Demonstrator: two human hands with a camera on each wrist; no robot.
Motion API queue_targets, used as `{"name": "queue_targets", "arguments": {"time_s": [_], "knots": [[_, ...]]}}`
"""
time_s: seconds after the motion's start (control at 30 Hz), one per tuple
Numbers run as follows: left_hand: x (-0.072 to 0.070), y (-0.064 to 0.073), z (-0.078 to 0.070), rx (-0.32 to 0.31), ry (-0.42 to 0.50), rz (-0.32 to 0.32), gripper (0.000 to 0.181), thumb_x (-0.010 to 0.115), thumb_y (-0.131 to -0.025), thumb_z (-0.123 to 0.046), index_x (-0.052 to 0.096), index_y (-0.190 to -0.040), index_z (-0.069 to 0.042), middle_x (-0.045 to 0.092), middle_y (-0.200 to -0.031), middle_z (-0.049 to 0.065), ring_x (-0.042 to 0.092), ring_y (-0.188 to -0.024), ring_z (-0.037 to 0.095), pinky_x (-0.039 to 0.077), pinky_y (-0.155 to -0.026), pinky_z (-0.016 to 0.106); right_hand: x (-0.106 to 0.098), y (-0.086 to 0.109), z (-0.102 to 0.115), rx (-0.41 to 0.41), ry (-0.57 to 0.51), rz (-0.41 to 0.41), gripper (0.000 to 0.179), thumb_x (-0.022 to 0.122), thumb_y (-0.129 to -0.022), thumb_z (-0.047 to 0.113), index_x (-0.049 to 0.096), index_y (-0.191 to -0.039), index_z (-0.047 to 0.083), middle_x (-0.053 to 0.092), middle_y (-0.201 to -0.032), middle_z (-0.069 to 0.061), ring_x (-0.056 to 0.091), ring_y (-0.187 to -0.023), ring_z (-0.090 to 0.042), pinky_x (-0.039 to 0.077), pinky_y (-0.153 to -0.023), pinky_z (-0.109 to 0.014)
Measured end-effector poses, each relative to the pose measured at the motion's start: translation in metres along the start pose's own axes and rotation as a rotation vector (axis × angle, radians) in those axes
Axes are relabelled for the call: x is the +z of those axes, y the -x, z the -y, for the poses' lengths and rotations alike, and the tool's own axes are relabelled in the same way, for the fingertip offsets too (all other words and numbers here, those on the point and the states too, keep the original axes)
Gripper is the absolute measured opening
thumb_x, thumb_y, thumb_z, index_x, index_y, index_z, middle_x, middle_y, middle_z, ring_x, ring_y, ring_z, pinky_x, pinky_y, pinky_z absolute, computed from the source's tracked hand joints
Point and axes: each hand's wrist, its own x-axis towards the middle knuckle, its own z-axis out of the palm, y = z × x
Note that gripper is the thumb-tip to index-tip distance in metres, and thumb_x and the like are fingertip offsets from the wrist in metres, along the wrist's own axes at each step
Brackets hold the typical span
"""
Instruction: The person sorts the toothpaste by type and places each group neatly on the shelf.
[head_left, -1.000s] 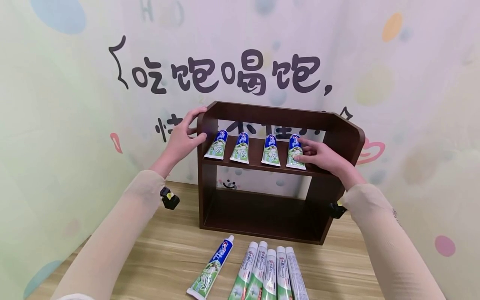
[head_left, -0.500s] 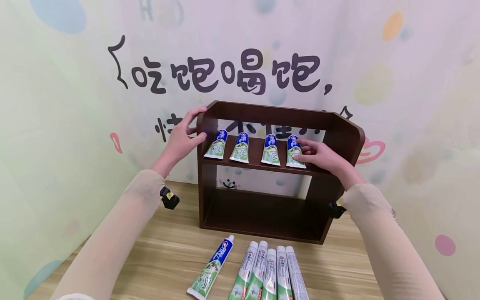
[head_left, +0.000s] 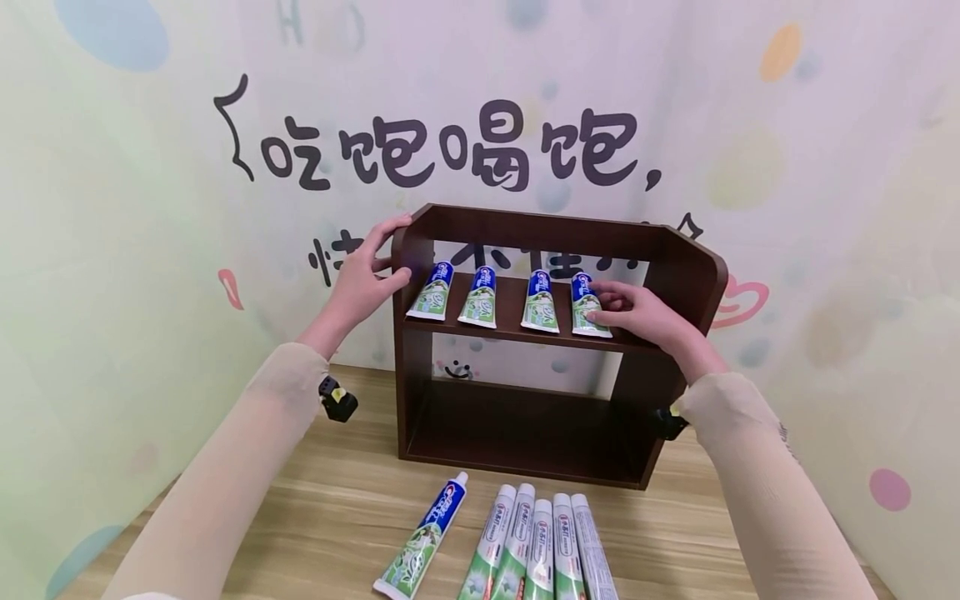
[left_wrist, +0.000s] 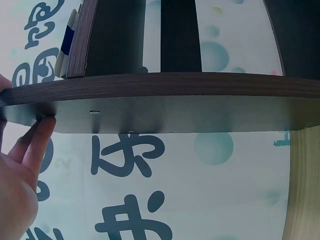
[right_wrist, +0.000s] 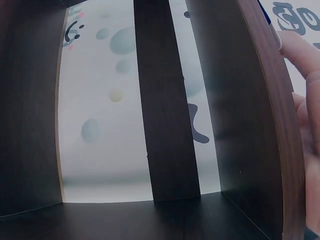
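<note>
A dark brown two-tier shelf [head_left: 540, 229] stands against the printed backdrop. My left hand [head_left: 358, 282] grips its left side panel, thumb at the front edge and fingers on the outer face; the left wrist view shows fingers [left_wrist: 40, 145] against the panel. On the upper tier lie several blue-and-green toothpaste tubes in a row, crimped ends forward, caps hidden. My right hand [head_left: 643, 315] holds the rightmost toothpaste tube [head_left: 582, 292], its thumb and index finger along the tube's right edge. In the right wrist view, the shelf board [right_wrist: 292, 165] hides most of that tube.
On the wooden table [head_left: 315, 500] in front lies another blue-and-green toothpaste tube [head_left: 423, 537]. Right of it sit several white-and-green toothpaste tubes [head_left: 540, 542] side by side, partly cut off by the frame. A lower tier [head_left: 525, 425] runs beneath the upper one.
The cap end of the rightmost toothpaste tube has swung slightly left under my right hand. My left hand keeps its grip on the side panel.
</note>
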Motion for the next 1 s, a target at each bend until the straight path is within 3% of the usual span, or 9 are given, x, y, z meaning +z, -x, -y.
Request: {"name": "queue_targets", "arguments": {"time_s": [0.23,0.43,0.53,1.0], "knots": [[0.000,0.001,-0.003,-0.014,-0.012,-0.001,0.063,0.061,-0.091,-0.002,0.042,-0.148,-0.022,0.039,-0.158,-0.001,0.064,-0.117,0.042,0.058,-0.090,0.053,0.002,-0.001,-0.002,-0.017,0.018,0.002,0.065,0.065,-0.092,0.040,0.042,-0.150,0.020,0.050,-0.143,-0.015,0.044,-0.122,-0.029,0.039,-0.106,-0.046],[-0.003,0.008,-0.033,-0.017,-0.028,0.012,0.060,0.059,-0.091,0.001,0.042,-0.147,-0.010,0.039,-0.158,0.009,0.064,-0.116,0.043,0.058,-0.089,0.052,0.001,-0.002,-0.002,-0.015,0.028,0.003,0.065,0.062,-0.094,0.035,0.039,-0.152,0.016,0.047,-0.144,-0.018,0.043,-0.123,-0.031,0.039,-0.107,-0.049],[-0.004,0.010,-0.040,-0.020,-0.028,0.015,0.059,0.059,-0.091,0.001,0.042,-0.147,-0.009,0.039,-0.158,0.009,0.063,-0.116,0.045,0.059,-0.088,0.049,0.001,-0.002,-0.001,-0.017,0.032,0.004,0.065,0.062,-0.094,0.034,0.038,-0.152,0.016,0.047,-0.144,-0.018,0.042,-0.124,-0.031,0.039,-0.107,-0.050],[-0.004,0.008,-0.037,-0.032,-0.007,0.021,0.060,0.059,-0.090,0.000,0.042,-0.147,-0.010,0.039,-0.158,0.009,0.063,-0.117,0.045,0.058,-0.090,0.053,0.001,0.001,0.003,-0.014,0.015,0.005,0.066,0.062,-0.094,0.036,0.039,-0.152,0.017,0.047,-0.145,-0.018,0.042,-0.124,-0.031,0.039,-0.107,-0.049]]}}
